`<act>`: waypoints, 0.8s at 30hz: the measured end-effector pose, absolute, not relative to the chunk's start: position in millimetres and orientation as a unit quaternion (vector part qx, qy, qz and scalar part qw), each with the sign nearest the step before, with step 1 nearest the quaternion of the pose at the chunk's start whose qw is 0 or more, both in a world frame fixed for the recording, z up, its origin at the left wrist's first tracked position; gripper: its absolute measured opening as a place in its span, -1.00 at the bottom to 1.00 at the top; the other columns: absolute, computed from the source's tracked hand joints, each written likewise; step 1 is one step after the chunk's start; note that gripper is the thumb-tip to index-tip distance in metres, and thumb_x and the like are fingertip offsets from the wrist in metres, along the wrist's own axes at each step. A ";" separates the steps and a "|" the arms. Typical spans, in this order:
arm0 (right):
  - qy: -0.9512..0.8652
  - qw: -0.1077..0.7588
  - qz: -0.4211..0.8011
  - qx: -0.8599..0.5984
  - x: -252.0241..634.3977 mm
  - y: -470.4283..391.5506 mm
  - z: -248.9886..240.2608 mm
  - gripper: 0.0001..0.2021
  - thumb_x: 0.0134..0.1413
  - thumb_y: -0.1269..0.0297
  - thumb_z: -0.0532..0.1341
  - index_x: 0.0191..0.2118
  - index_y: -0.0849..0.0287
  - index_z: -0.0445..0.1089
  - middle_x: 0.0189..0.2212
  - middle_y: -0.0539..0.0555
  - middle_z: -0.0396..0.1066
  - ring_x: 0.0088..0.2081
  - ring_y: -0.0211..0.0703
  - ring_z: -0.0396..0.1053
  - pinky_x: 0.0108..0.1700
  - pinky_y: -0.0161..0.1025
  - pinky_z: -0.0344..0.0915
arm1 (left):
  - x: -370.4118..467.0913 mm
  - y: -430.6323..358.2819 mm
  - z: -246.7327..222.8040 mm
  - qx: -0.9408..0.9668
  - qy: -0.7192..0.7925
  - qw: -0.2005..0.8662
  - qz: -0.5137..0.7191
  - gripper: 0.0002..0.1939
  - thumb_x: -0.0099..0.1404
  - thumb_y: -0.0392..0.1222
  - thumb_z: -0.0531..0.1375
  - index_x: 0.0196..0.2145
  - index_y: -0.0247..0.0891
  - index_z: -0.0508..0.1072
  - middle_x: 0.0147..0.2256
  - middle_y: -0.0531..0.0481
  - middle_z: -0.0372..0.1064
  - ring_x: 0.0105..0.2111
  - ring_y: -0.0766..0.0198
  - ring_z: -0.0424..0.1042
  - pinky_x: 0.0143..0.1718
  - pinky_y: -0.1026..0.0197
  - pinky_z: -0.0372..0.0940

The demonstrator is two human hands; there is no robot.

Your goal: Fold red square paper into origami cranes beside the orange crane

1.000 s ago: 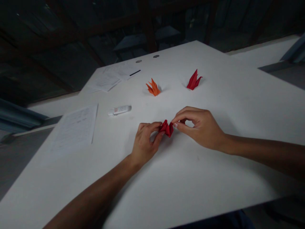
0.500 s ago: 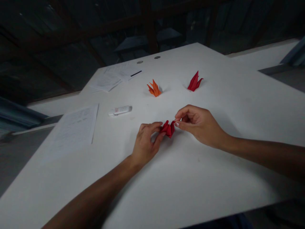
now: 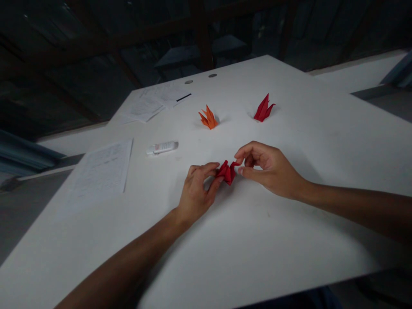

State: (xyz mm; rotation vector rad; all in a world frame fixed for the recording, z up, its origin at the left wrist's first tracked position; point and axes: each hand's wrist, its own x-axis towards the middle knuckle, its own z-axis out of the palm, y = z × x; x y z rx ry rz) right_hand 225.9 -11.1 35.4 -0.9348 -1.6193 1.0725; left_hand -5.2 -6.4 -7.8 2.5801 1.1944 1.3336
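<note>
A small folded red paper crane [image 3: 228, 173] is low over the white table [image 3: 257, 249], in front of me. My left hand [image 3: 201, 184] pinches its left side between thumb and fingers, which hide part of the folds. On the crane's other side is my right hand [image 3: 265, 167], its index finger and thumb parted around the thin bent tip. That tip reaches the index finger; the thumb looks clear of it. Farther back stand an orange paper crane [image 3: 210, 119] and another red paper crane [image 3: 264, 109], both with upright points.
Left of the cranes lies a white tube-like item [image 3: 162, 147] with printing. A printed sheet [image 3: 99, 171] is at the table's left edge, with more papers [image 3: 146, 105] behind it. Two round dark fittings [image 3: 212, 75] sit near the far edge. Dark window panes rise beyond.
My right thumb and index finger have parted from their pinch on the crane's tip, which now bends out to the right. My left hand keeps its hold.
</note>
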 end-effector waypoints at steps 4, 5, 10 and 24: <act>-0.667 0.463 0.443 -0.381 226.1 -12.4 35.8 -0.73 0.04 0.47 0.32 -0.11 0.12 0.43 -0.24 0.00 0.48 -0.36 -0.25 0.35 -0.28 -0.24 0.32 | -5.3 -6.4 -8.7 0.824 0.382 0.008 0.419 -0.66 0.38 -0.21 0.28 0.08 -0.16 0.38 -0.24 0.01 0.56 -0.26 0.23 0.57 -0.14 0.13 0.44; -0.668 0.463 0.441 -0.382 226.1 -12.5 35.8 -0.74 0.05 0.46 0.32 -0.11 0.12 0.43 -0.24 0.00 0.49 -0.36 -0.25 0.35 -0.28 -0.24 0.32 | -5.3 -6.3 -9.0 0.824 0.382 0.008 0.417 -0.67 0.38 -0.20 0.28 0.07 -0.15 0.38 -0.23 0.01 0.56 -0.26 0.23 0.57 -0.15 0.13 0.44; -0.677 0.465 0.415 -0.390 226.3 -11.0 35.5 -0.84 0.11 0.37 0.34 -0.15 0.13 0.50 -0.31 0.00 0.51 -0.37 -0.23 0.36 -0.28 -0.23 0.31 | -4.9 -6.2 -8.9 0.829 0.373 0.009 0.416 -0.69 0.37 -0.22 0.30 0.05 -0.15 0.40 -0.20 0.00 0.56 -0.26 0.25 0.57 -0.16 0.15 0.44; -0.676 0.464 0.399 -0.411 225.4 -11.8 35.2 -0.87 0.14 0.36 0.32 -0.18 0.14 0.56 -0.38 -0.01 0.52 -0.40 -0.23 0.36 -0.32 -0.23 0.29 | -4.4 -6.5 -6.9 0.835 0.362 0.008 0.414 -0.73 0.40 -0.20 0.26 0.03 -0.16 0.37 -0.21 0.00 0.57 -0.26 0.27 0.59 -0.15 0.15 0.44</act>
